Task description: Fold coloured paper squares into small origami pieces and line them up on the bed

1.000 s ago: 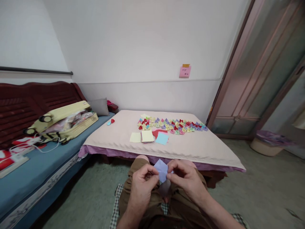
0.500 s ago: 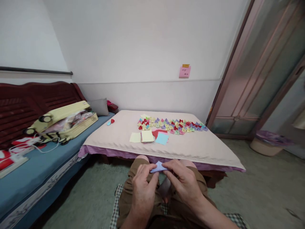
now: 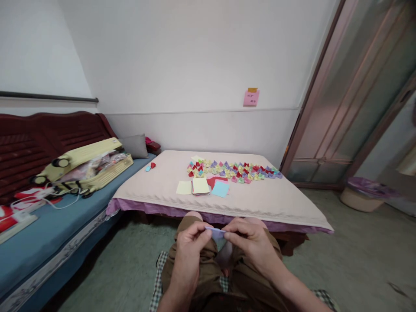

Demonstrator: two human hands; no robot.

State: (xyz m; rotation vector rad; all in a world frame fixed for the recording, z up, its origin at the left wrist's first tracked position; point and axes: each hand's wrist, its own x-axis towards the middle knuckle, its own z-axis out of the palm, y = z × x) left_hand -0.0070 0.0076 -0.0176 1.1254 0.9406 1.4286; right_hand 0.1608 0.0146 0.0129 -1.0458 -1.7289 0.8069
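Observation:
Over my lap, my left hand (image 3: 191, 249) and my right hand (image 3: 251, 247) pinch a small light purple folded paper (image 3: 216, 233) between their fingertips; the paper lies nearly flat and edge-on. Ahead on the low table (image 3: 162, 186) lie several small folded paper shapes in many colours (image 3: 232, 170). In front of them are a yellow sheet (image 3: 184, 187), a stack of sheets (image 3: 200, 186), red paper (image 3: 214, 180) and a blue sheet (image 3: 221, 189).
A blue-cushioned wooden sofa (image 3: 39, 234) on the left carries a yellow open case (image 3: 86, 164) and a grey pillow (image 3: 136, 145). A pink note (image 3: 251, 97) is stuck on the wall. A lined basket (image 3: 364, 194) stands by the sliding door (image 3: 354, 95) at right.
The purple paper, held upright as an open diamond a second ago, has been folded down and flattened between both hands' fingertips. My hands have closed together slightly.

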